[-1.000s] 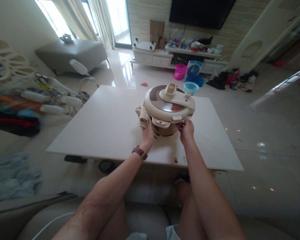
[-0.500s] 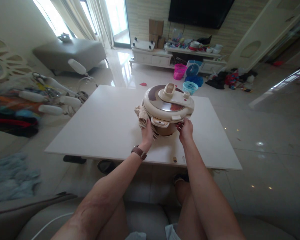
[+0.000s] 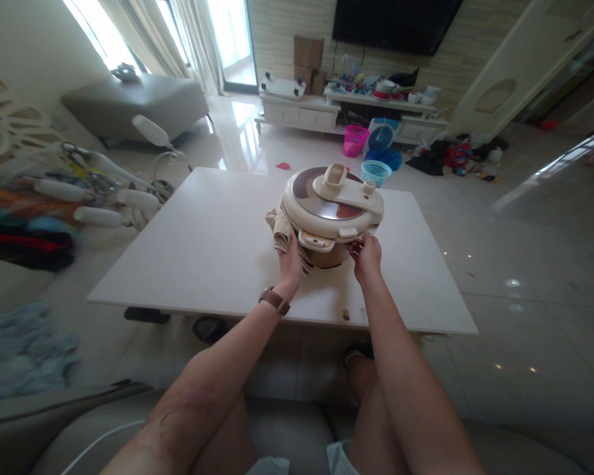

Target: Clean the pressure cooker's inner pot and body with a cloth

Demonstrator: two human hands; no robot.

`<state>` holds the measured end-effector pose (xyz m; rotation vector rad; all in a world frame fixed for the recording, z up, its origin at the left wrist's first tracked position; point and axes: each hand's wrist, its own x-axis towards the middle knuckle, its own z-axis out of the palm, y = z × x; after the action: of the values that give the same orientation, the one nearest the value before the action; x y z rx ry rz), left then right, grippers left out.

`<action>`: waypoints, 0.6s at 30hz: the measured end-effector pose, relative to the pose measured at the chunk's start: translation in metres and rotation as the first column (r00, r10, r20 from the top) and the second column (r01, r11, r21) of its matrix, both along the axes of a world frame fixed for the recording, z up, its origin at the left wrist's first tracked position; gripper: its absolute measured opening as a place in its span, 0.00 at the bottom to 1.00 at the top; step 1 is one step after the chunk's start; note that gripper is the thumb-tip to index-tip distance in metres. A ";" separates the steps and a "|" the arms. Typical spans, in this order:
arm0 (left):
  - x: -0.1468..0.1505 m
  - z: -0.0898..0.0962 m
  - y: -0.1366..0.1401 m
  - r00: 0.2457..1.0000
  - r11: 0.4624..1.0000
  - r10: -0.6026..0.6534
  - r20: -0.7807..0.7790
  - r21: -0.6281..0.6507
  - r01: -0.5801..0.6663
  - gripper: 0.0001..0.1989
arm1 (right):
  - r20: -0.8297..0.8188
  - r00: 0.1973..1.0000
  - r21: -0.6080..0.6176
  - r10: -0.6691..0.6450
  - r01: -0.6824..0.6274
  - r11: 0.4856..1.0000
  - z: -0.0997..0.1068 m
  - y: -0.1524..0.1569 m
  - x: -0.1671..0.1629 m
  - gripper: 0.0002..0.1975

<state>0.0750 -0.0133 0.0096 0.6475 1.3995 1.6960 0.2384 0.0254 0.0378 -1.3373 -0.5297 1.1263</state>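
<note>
A cream electric pressure cooker (image 3: 301, 221) with a shiny lid and a raised top handle stands over the white table, its front tilted a little toward me. Against the cooker's left side, my left hand (image 3: 290, 260) is closed on a beige cloth (image 3: 280, 231); its fingertips are hidden behind the cloth and the body. On the right, my right hand (image 3: 367, 256) grips the cooker's lower side beneath the lid rim, fingers curled underneath. Between the hands, the front latch and small control panel (image 3: 315, 241) show.
The white table (image 3: 178, 251) has small dark bits (image 3: 345, 315) near its front edge. Beyond it stand a pink basket (image 3: 356, 140), a light blue basket (image 3: 376, 173) and a cluttered TV cabinet (image 3: 299, 117). A lamp with white shades (image 3: 151, 130) is at the left.
</note>
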 end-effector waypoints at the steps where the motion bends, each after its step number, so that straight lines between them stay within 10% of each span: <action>1: 0.000 0.000 0.000 1.000 1.000 0.001 -0.003 0.017 -0.001 0.31 | -0.001 1.000 -0.002 -0.002 0.002 1.000 0.000 0.000 0.000 0.12; 18: -0.001 -0.004 0.000 1.000 1.000 0.009 -0.025 0.021 -0.008 0.31 | -0.015 1.000 -0.008 -0.003 0.003 1.000 0.005 -0.002 -0.001 0.12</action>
<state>0.0735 -0.0132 0.0056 0.6774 1.4049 1.7172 0.2370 0.0235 0.0428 -1.3353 -0.5131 1.1364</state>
